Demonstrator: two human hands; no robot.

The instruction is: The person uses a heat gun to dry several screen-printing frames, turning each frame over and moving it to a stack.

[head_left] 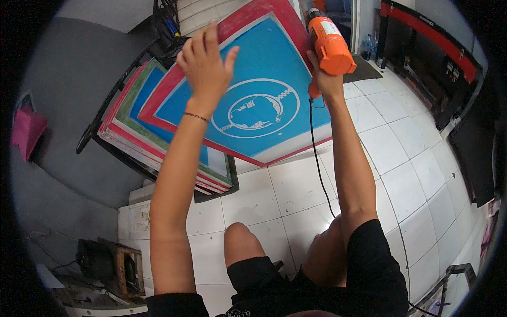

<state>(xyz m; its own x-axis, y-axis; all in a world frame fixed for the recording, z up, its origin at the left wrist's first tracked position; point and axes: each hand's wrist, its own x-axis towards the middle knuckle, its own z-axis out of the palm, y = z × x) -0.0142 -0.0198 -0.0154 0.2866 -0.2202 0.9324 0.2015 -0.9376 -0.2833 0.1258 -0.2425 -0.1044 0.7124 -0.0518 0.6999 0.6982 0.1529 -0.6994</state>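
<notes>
My right hand (328, 82) is wrapped round the handle of an orange heat gun (332, 46), whose nozzle points toward the far side. A black cord (317, 153) hangs from its handle down to the floor. Tilted in front of me is a silk-screen printing frame (211, 145) with a red-pink border, its blue mesh (248, 58) bearing a white round design. Over its upper left part my left hand (205, 66) is open, fingers stretched and thumb apart. Whether that palm touches the mesh I cannot tell.
More screen frames (138, 124) with red, green and white edges lean together in a black rack (232, 177) on the left. A red and black cabinet (433, 37) stands at right on the white tiled floor (406, 153). A black device (95, 259) is at lower left.
</notes>
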